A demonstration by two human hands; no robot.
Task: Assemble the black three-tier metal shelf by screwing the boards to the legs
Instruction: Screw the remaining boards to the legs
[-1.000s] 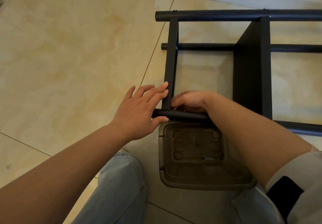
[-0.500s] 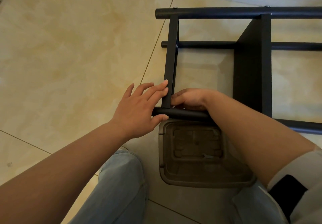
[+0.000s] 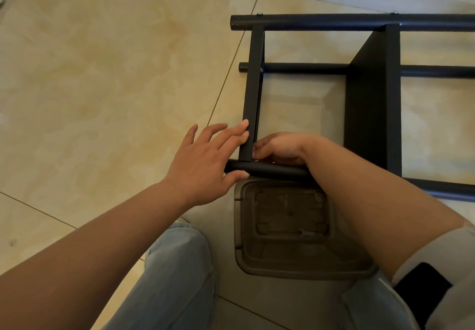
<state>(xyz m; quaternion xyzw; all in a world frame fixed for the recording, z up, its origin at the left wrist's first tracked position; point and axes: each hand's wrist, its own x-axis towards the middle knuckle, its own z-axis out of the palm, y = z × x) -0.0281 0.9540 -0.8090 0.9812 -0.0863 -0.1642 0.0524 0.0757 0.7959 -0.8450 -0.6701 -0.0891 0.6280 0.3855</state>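
Little had shifted since the earlier frames: both hands stayed at the same corner of the black shelf frame (image 3: pixel 370 93), which lay on its side on the tiled floor (image 3: pixel 102 72). From the head camera, the left hand (image 3: pixel 205 160) was spread, straight fingers pressed against the end board (image 3: pixel 253 93) and thumb under the near leg (image 3: pixel 270 170). The right hand (image 3: pixel 280 148) sat curled inside the corner where board met leg; what its fingers held could not be seen. A brown plastic stool (image 3: pixel 290 263), upturned, stood just beside the leg, between denim-clad knees.
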